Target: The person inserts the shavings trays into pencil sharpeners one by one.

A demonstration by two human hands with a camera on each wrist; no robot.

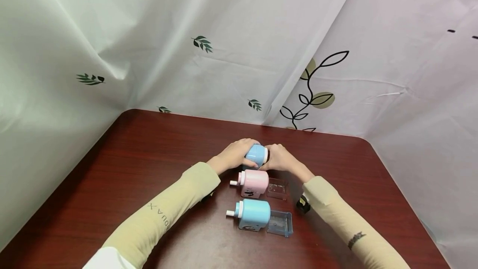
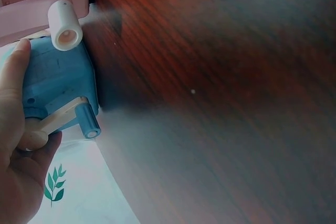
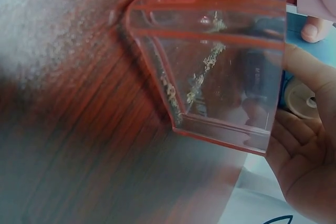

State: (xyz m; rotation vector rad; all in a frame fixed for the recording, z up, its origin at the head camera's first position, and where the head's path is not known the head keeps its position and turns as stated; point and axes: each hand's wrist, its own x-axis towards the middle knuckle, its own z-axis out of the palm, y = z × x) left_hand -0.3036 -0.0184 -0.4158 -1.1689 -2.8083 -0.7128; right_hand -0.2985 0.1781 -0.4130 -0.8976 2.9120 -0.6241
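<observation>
My left hand [image 1: 237,153] grips a blue crank pencil sharpener [image 1: 255,155] at the back of the row. Its crank handle [image 2: 87,120] shows past the fingers in the left wrist view. At the sharpener's opposite end, my right hand [image 1: 280,157] pinches a dark, see-through drawer [image 3: 256,72], partly hidden behind a clear reddish drawer [image 3: 231,56]. Specks of shavings cling to the reddish drawer. Just in front of both hands is a pink pencil sharpener [image 1: 255,182], its crank facing left and that reddish drawer on its right.
A light blue pencil sharpener [image 1: 255,213] stands nearest me, with a dark bluish drawer [image 1: 279,223] at its right. All are on a dark red wooden table [image 1: 157,152]. White patterned sheeting [image 1: 168,65] hangs behind the table and along its sides.
</observation>
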